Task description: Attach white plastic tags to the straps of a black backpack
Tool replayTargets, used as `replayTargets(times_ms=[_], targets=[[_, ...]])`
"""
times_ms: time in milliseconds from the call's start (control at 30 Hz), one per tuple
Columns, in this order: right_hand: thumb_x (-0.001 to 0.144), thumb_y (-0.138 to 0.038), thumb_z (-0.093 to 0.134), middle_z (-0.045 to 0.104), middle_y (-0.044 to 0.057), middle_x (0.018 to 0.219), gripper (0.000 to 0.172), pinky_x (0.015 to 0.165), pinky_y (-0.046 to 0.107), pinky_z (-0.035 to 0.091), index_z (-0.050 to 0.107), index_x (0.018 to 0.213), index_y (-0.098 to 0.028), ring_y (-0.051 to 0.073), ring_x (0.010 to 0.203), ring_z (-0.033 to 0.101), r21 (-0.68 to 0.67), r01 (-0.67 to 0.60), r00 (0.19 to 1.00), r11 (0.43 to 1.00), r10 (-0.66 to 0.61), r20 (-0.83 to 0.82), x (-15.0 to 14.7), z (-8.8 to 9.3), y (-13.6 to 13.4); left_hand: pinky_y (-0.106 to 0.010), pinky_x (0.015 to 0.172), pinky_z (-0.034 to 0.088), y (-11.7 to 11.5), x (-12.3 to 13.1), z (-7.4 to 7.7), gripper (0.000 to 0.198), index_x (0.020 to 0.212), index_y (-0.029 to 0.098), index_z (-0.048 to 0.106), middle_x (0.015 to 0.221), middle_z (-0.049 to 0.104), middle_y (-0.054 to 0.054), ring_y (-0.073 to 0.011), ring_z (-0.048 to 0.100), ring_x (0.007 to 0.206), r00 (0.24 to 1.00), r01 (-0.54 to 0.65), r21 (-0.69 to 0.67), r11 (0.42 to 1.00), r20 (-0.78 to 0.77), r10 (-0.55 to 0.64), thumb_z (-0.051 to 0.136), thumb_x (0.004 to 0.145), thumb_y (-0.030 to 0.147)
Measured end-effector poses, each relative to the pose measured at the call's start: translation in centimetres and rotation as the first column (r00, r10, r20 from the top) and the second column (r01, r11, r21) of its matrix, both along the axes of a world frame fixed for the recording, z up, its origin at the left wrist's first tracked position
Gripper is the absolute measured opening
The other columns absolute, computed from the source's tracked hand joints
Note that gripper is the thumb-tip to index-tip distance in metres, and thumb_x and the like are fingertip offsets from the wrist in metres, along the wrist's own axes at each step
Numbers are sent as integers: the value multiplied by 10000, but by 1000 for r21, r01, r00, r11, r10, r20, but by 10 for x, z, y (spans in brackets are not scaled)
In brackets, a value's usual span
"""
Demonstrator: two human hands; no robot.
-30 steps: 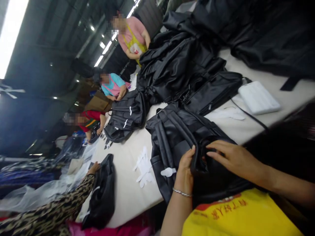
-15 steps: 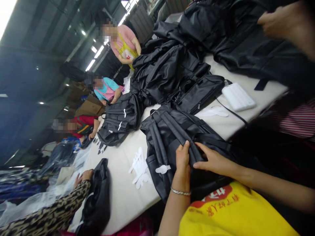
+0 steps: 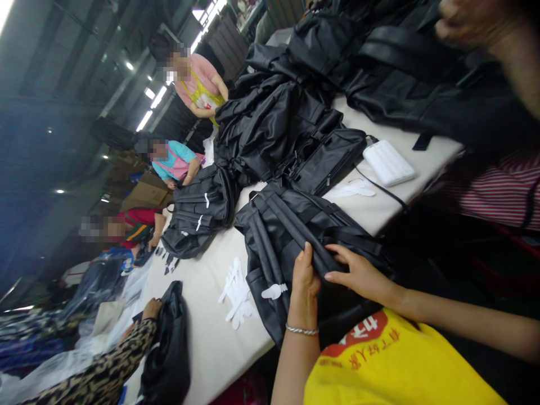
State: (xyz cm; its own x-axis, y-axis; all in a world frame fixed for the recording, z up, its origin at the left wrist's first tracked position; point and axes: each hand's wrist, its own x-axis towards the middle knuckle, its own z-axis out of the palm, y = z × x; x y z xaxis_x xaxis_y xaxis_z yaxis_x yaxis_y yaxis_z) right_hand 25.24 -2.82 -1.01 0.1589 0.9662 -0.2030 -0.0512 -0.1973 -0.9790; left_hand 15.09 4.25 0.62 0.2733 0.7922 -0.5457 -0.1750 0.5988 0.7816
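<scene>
A black backpack (image 3: 270, 259) lies in front of me, its two shoulder straps facing up. My left hand (image 3: 307, 273) grips the lower part of the nearer shoulder strap (image 3: 295, 230) from its left side. On the strap's other side, my right hand (image 3: 358, 274) pinches the same strap between thumb and fingers. A white paper tag (image 3: 274, 291) is wrapped around the other shoulder strap, left of my hands. Just left of the backpack, several loose white tags (image 3: 237, 295) lie in a small pile on the pale table (image 3: 211, 337).
More black backpacks (image 3: 270, 124) are heaped across the table. A white block-shaped device (image 3: 388, 162) with a black cable sits at right. Co-workers stand along the far side; a patterned sleeve (image 3: 105, 360) reaches in at left, another person's hand (image 3: 476, 22) at upper right.
The whole view has shifted slightly. Both my hands stay on the shoulder strap. At upper right the other person's hand has moved, and a strap stands raised on the bag near it.
</scene>
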Motion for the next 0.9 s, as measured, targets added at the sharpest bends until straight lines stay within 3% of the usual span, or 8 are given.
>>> replayTargets(times_ms=[167,333,467,567,667,800,900], targets=[[649,-248,578,585,73,1010,568,829,347,436,398,1185,-192,199,952,548,-6,53,999,999,-53,-3,-2,-8,0,-275,782,441,-5,-2,2,330,894,134,589,821,636,-44,-149,593,784,994,69,-5,998,91,-69,678,610,276],[681,-276,551,553,87,1075,544,843,364,425,407,1196,-178,210,980,524,54,66,968,996,-77,239,-2,-12,-2,-297,791,441,-4,-1,4,343,925,154,576,809,639,-32,-152,598,780,992,87,-5,996,97,-86,677,610,241],[753,-360,492,556,85,1048,404,777,351,445,501,1129,-212,217,924,538,131,-115,823,985,21,567,19,3,-1,-296,798,438,-3,1,4,376,926,148,571,833,643,-45,-160,595,813,995,79,-5,997,57,-79,697,584,240],[806,-295,416,570,78,952,270,729,334,443,576,1009,-217,202,861,536,184,-149,643,972,-46,765,43,20,10,-300,753,456,-4,2,4,373,923,139,571,795,646,-56,-171,601,786,995,99,-12,995,19,-99,687,594,271],[774,-172,438,550,75,1014,238,854,364,380,593,954,-196,223,1014,445,363,-311,556,878,-142,819,60,29,31,-311,718,469,-4,1,5,389,946,132,564,740,643,-58,-179,608,743,992,124,-2,992,32,-124,674,609,294],[777,-131,414,575,72,954,220,861,365,369,598,892,-166,195,1018,434,442,-632,545,636,-40,837,65,22,56,-313,684,483,-2,-2,7,407,935,137,558,736,638,-54,-177,608,703,993,113,-59,992,22,-112,688,589,308],[792,-149,397,580,86,907,213,830,364,383,594,871,-150,180,949,471,453,-691,551,562,4,835,62,11,62,-316,645,492,-1,-7,6,365,893,128,556,671,626,-53,-174,607,651,991,134,-120,984,26,-132,673,606,321]])
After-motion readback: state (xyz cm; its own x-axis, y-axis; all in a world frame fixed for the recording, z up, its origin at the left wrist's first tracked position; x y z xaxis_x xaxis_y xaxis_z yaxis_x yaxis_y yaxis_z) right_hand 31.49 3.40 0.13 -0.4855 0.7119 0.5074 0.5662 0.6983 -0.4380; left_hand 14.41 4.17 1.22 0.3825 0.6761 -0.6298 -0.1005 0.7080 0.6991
